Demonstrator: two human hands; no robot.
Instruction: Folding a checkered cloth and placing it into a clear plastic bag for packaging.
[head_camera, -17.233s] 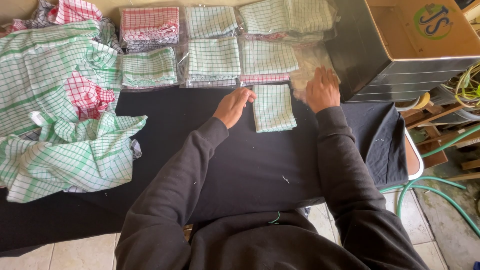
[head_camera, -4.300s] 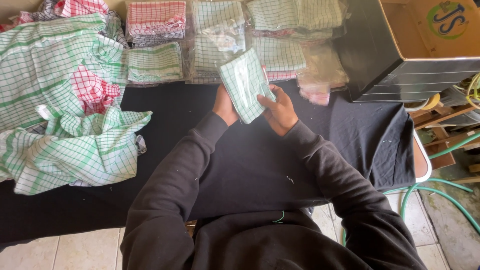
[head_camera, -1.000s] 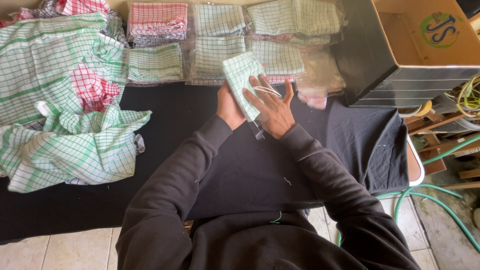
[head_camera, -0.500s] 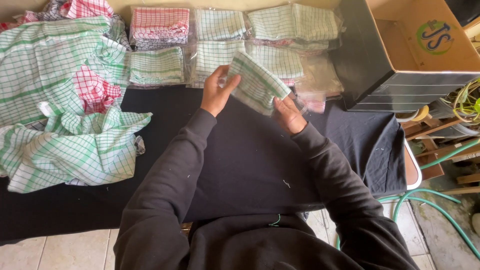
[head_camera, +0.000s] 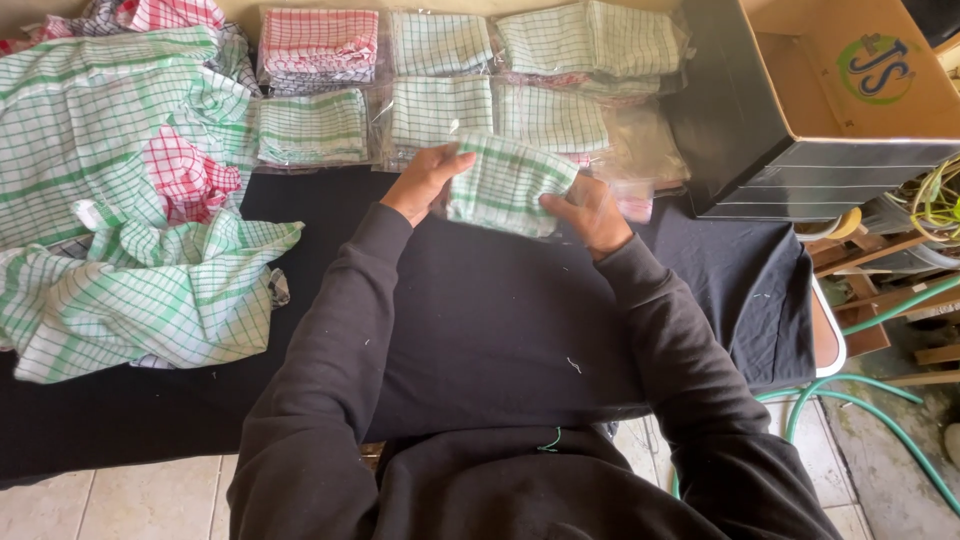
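Over black cloth (head_camera: 500, 330), left hand (head_camera: 425, 180), right hand (head_camera: 595, 212), both grips holding folded green-checked towel (head_camera: 508, 185)

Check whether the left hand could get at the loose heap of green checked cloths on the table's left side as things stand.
Probably yes, once it lets go: the left hand grips the folded green checked cloth together with the right hand, and only bare black table cover lies between it and the loose heap.

Cloth-packing workshop: bagged cloth stacks (head_camera: 440, 80)
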